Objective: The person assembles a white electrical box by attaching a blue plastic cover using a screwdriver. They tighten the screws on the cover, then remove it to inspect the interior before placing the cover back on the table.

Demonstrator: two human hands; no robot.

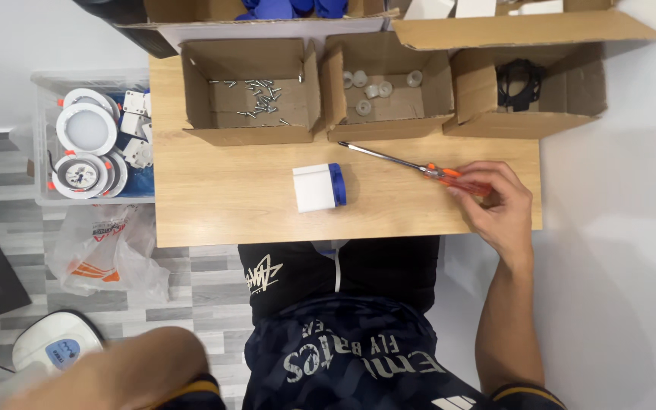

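Wooden table (214,205) beside white wall (616,228), above grey plank floor (206,296).

Wooden table (214,220) — grey plank floor (191,304), white wall (616,304).

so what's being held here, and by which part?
The right hand grips the screwdriver by its orange handle, shaft lying on the table. The left hand isn't visible.

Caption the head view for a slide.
Right hand grips an orange-handled screwdriver beside a white-and-blue part on a wooden table.
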